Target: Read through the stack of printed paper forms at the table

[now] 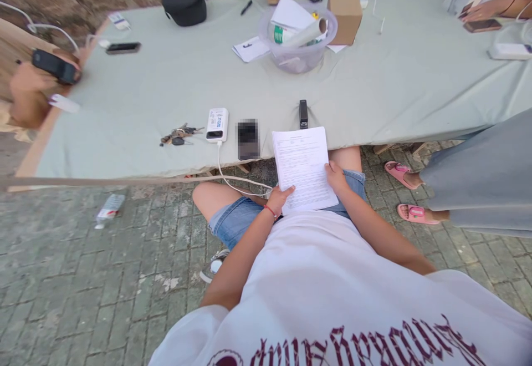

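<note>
Matt white printed paper (305, 169) lay under both hands. Just beyond them, matt grey-green cloth (166, 94) covered the table, bearing metal keys (179, 133) and a glossy white plastic power bank (217, 125). Rough brick paving (83, 277) lay below.

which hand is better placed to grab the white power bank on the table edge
Probably the left. The left hand grips the paper sheets' lower left corner, nearer the white power bank. The right hand is further away, holding the sheets' right edge.
</note>
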Motion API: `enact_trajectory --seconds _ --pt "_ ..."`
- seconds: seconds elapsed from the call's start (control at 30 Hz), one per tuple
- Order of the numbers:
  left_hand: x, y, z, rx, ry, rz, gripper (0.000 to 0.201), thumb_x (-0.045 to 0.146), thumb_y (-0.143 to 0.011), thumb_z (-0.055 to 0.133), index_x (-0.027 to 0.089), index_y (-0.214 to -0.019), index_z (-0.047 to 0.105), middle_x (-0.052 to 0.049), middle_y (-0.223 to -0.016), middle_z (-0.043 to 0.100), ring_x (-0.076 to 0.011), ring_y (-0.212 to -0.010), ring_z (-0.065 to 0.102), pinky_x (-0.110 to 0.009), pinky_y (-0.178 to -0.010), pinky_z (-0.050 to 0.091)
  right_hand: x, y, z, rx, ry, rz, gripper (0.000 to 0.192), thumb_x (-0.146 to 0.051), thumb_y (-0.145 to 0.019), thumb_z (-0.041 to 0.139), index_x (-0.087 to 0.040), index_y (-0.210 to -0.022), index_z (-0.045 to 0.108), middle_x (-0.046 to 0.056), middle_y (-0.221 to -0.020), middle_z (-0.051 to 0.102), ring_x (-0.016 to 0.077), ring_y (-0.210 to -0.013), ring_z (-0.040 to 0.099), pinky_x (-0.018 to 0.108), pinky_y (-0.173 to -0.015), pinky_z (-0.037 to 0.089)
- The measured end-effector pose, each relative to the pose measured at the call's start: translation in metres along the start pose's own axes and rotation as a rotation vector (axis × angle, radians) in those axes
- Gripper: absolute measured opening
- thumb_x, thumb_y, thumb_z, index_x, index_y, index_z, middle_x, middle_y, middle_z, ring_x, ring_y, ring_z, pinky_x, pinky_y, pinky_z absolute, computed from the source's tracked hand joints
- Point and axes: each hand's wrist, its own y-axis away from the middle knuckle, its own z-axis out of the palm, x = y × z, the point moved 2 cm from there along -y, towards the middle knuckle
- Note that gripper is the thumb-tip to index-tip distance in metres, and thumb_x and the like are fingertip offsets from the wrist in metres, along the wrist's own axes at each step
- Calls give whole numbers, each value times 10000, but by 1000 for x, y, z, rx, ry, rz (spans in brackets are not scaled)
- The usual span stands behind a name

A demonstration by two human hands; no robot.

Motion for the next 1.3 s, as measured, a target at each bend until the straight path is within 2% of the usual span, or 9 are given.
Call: enact_trajectory --seconds 0.17,0.3,0.4,0.57,0.67,0.83,1.03,1.13,1.3 --pt "2 -1 -1 65 6 19 576 500 -604 982 166 -1022 769 -158 -1166 793 -386 -1183 715 -552 -1102 523 -12 5 -7 49 -12 58 394 -617 -932 400 -268 -770 488 75 -844 672 290 -896 630 457 -909 522" --pt "11 -1 1 141 -24 155 490 566 -766 866 189 -1058 753 -136 -1191 788 -359 -1237 691 -513 -1131 500 -30 8 -14 67 -64 49 338 -553 -936 432 -265 -771 494 73 -838 664 286 -885 636 457 -899 516" --pt "21 1 4 164 -22 256 526 606 -771 848 188 -1078 758 -128 -1228 777 -352 -1266 673 -491 -1152 482 -44 4 -21 55 -104 -23 316 -536 -936 441 -260 -819 540 75 -872 680 291 -909 645 469 -915 517" --pt "31 8 9 -2 99 281 667 656 -718 874 165 -1151 749 -144 -1269 761 -347 -1243 683 -497 -1134 497 -57 -3 -38 82 -130 -106 430 -608 -950 427 -235 -1006 632 111 -1058 735 293 -1049 665 477 -1013 501" --pt "31 10 9 -31 122 239 665 633 -715 886 157 -1157 744 -156 -1283 753 -341 -1238 685 -501 -1134 496 -62 0 -45 103 -61 -178 523 -697 -959 377 -250 -1019 641 120 -1027 742 309 -1017 681 497 -988 520" --pt "41 6 9 128 57 365 506 593 -812 822 190 -1103 731 -121 -1291 745 -288 -1249 666 -421 -1123 495 -78 15 -47 108 39 -297 560 -719 -993 289 -276 -1009 631 128 -930 737 331 -900 691 513 -881 543" --pt "65 -1 8 302 30 561 405 611 -876 736 218 -933 656 -54 -1012 753 -223 -1038 686 -351 -976 546 -85 24 -44 75 36 -340 576 -712 -1007 278 -268 -1078 638 104 -926 736 304 -880 688 474 -848 553" --pt "66 1 10 272 111 603 424 625 -848 757 225 -945 654 -44 -1011 751 -212 -1027 687 -338 -973 544 -80 23 -46 73 19 -320 562 -735 -999 301 -300 -1087 646 93 -949 745 304 -893 693 488 -862 562" --pt "62 10 15 143 131 568 504 660 -842 762 213 -1069 712 -93 -1165 766 -256 -1168 686 -382 -1064 519 -66 22 -48 60 -15 -310 571 -764 -985 335 -308 -1087 663 91 -1011 768 328 -973 709 534 -900 573"
